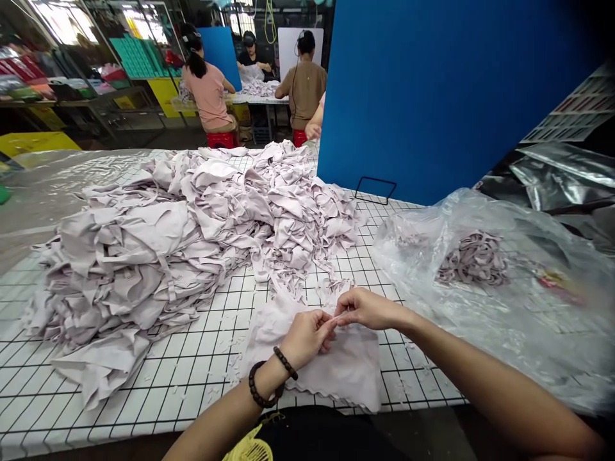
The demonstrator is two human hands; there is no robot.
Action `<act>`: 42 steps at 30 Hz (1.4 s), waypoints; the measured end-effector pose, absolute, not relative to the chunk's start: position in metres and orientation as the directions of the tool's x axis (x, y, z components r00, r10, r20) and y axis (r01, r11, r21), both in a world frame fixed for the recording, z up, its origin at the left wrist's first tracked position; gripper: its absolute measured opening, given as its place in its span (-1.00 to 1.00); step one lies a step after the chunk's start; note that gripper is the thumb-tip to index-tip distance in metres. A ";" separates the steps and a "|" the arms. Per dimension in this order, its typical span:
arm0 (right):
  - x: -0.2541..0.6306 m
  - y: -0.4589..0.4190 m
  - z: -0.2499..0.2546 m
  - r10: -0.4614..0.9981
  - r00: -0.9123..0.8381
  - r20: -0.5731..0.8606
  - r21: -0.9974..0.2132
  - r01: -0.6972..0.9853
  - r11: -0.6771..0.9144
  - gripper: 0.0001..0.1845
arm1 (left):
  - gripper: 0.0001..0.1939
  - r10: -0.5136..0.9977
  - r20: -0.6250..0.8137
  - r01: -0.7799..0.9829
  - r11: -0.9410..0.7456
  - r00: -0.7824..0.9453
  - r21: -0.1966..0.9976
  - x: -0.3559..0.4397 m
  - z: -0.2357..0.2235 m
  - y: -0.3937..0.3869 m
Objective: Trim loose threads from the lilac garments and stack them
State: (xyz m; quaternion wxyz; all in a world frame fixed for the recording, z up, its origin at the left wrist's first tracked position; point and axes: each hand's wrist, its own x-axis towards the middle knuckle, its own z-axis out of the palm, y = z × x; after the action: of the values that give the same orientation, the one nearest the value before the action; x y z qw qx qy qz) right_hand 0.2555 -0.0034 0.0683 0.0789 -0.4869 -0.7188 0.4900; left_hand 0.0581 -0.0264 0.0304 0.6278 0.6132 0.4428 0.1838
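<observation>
Head view: the left hand (314,330) and the right hand (355,307) meet over a pale cloth piece (341,374), which lies spread on the gridded table (192,390) directly before the person. Both hands are closed at the fingertips, thumb against finger, apparently on a pale sliver (339,315); it is too small to identify, and whether it joins the cloth cannot be told. Narrow strips (288,288) lie just beyond the cloth; a large garment pile (144,256) stands to the left, a clear plastic sheet (480,339) to the right. Small scraps (225,320) litter the surface. Assessment: such fine fingertip work is best done with a light, close pinch, one hand steadying while the other moves, the wrists kept low and the cloth unstretched beneath them.
</observation>
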 end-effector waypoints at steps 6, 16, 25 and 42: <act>0.253 -0.020 0.070 0.891 -0.416 -0.180 -0.606 0.761 0.233 -0.86 | -0.71 0.869 -0.087 0.550 -0.227 0.486 0.804 0.054 0.022 -0.038; 0.235 -0.040 0.053 0.882 -0.435 -0.182 -0.591 0.765 0.255 -0.87 | -0.78 0.852 -0.084 0.571 -0.271 0.518 0.775 0.055 0.005 -0.037; 0.227 -0.044 0.054 0.886 -0.444 -0.132 -0.496 0.804 0.329 -0.87 | -0.79 0.871 -0.076 0.536 -0.228 0.486 0.813 0.056 0.002 -0.036; 0.218 -0.045 0.062 0.807 -0.533 -0.254 -0.333 0.832 0.444 -0.87 | -0.81 0.881 -0.104 0.530 -0.181 0.462 0.828 0.055 -0.002 -0.036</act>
State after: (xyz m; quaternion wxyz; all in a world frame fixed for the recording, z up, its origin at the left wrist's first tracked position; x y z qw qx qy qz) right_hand 0.2180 -0.0448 0.0619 -0.0288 -0.4826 -0.8493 0.2122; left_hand 0.0549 -0.0363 -0.0016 0.4275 0.7404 0.4765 0.2051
